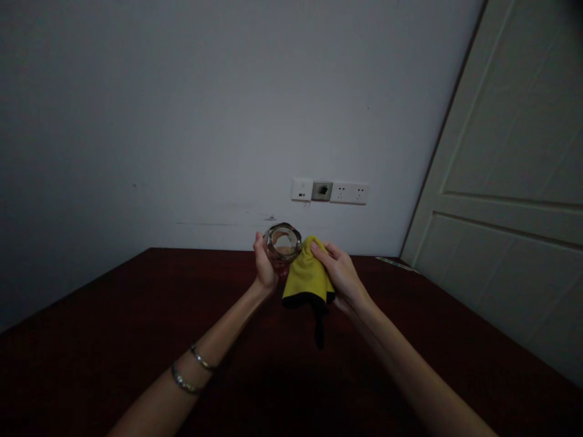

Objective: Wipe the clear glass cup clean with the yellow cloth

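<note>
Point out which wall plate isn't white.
The middle wall plate, between the white plate with small ports on its left and the white sockets on its right. Its greyish face sets it apart.

At centre, the cloth [306,274] hides some of the right hand [342,274]. The door [510,176] is cut off at right, both forearms [405,358] at the bottom.

Plain room with wall sockets [350,193], panelled door [514,188]
</note>
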The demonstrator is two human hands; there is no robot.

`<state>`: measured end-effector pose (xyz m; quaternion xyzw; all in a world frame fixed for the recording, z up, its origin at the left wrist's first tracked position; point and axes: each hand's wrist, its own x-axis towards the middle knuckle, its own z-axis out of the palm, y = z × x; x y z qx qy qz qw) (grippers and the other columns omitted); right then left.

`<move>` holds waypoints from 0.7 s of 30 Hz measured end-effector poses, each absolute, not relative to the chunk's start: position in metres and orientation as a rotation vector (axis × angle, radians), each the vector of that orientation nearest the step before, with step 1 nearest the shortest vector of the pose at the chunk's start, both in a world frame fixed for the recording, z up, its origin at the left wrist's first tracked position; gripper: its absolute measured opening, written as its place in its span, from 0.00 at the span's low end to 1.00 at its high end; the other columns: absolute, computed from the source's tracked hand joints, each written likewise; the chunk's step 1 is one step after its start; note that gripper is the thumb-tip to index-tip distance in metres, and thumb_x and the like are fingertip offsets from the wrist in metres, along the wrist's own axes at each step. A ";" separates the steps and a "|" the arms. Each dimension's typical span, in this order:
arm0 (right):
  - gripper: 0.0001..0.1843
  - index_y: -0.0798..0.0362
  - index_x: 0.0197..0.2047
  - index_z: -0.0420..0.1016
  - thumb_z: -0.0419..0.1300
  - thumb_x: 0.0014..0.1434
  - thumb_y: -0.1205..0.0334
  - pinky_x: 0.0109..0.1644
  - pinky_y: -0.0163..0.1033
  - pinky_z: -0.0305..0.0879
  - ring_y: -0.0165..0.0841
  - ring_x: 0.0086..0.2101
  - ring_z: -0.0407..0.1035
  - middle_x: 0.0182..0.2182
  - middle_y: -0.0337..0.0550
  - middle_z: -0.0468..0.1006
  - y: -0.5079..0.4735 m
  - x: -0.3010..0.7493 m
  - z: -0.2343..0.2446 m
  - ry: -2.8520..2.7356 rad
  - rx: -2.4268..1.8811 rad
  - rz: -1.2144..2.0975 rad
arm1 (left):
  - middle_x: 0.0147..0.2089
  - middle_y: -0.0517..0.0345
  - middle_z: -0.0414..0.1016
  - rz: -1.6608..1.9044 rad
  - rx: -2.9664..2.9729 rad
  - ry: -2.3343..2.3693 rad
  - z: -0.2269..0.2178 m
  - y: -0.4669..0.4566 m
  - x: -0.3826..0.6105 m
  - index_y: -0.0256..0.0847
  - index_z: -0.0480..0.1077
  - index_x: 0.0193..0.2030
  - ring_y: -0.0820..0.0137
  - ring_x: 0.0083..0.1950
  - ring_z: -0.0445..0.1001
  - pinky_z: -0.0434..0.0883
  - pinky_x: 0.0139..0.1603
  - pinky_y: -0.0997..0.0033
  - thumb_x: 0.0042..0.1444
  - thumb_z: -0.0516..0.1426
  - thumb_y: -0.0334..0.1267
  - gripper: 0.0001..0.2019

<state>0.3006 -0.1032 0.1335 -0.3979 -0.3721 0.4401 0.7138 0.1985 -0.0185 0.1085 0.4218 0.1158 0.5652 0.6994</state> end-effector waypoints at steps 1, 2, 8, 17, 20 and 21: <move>0.22 0.54 0.29 0.70 0.72 0.36 0.52 0.29 0.34 0.66 0.28 0.24 0.71 0.24 0.36 0.76 -0.104 0.300 0.134 -0.821 -0.884 0.986 | 0.15 0.59 0.66 1.261 0.938 0.251 0.108 -0.018 0.198 0.37 0.71 0.40 0.76 0.11 0.55 0.51 0.13 0.78 0.56 0.40 0.64 0.32; 0.22 0.54 0.29 0.70 0.73 0.36 0.52 0.29 0.34 0.66 0.28 0.23 0.71 0.24 0.36 0.76 -0.104 0.300 0.135 -0.818 -0.881 0.995 | 0.15 0.59 0.66 1.264 0.934 0.246 0.108 -0.018 0.198 0.38 0.71 0.40 0.76 0.11 0.55 0.53 0.13 0.78 0.56 0.40 0.64 0.32; 0.22 0.55 0.30 0.70 0.73 0.36 0.52 0.27 0.34 0.66 0.29 0.22 0.71 0.22 0.35 0.76 -0.105 0.295 0.133 -0.789 -0.841 1.035 | 0.19 0.55 0.71 1.308 0.864 0.248 0.116 -0.022 0.200 0.36 0.72 0.36 0.70 0.18 0.68 0.65 0.20 0.74 0.58 0.40 0.60 0.30; 0.22 0.55 0.30 0.70 0.72 0.37 0.53 0.25 0.33 0.65 0.28 0.21 0.69 0.21 0.35 0.75 -0.111 0.286 0.133 -0.781 -0.811 1.112 | 0.29 0.50 0.78 1.211 0.770 0.171 0.116 -0.022 0.200 0.37 0.72 0.35 0.59 0.38 0.78 0.74 0.36 0.64 0.58 0.42 0.59 0.28; 0.22 0.55 0.30 0.70 0.72 0.36 0.53 0.25 0.32 0.64 0.27 0.21 0.69 0.22 0.35 0.75 -0.118 0.276 0.138 -0.785 -0.823 1.111 | 0.25 0.51 0.75 1.081 0.755 0.163 0.112 -0.020 0.203 0.36 0.72 0.30 0.61 0.33 0.77 0.73 0.35 0.65 0.58 0.43 0.59 0.28; 0.22 0.55 0.30 0.70 0.72 0.37 0.52 0.26 0.32 0.64 0.26 0.21 0.69 0.22 0.35 0.75 -0.120 0.274 0.140 -0.800 -0.820 1.108 | 0.24 0.52 0.74 1.044 0.752 0.152 0.110 -0.020 0.204 0.36 0.71 0.29 0.62 0.31 0.76 0.72 0.34 0.66 0.58 0.43 0.58 0.28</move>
